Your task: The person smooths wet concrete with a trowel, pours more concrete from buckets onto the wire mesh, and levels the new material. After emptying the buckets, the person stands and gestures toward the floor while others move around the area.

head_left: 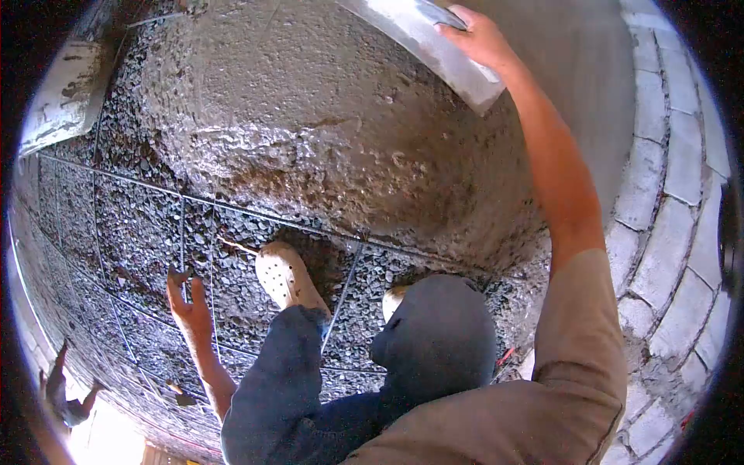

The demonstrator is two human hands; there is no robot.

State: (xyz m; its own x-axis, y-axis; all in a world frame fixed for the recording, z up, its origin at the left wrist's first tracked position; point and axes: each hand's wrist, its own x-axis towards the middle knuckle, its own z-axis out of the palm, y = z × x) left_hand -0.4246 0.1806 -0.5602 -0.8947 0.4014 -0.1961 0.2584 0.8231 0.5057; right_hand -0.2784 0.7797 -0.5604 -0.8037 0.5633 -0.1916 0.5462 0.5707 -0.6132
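Observation:
My right hand [484, 43] is closed around the handle of a long steel finishing trowel [415, 39]. The trowel's wide flat blade slants over the wet concrete [310, 77], at the border between its rough surface and a smoother grey stretch on the right. Lower left, my left hand [190, 310] hangs above the gravel with thumb and fingers apart and nothing between them. A thin reinforcing bar [183, 232] runs just beyond its fingertips.
Thin steel bars [271, 219] cross the gravel [139, 232] in a grid. A block wall [666, 170] curves along the right. A concrete-smeared board [66, 97] stands upper left. Another person [66, 395] is far off at lower left. My clogs [287, 275] stand before the concrete's edge.

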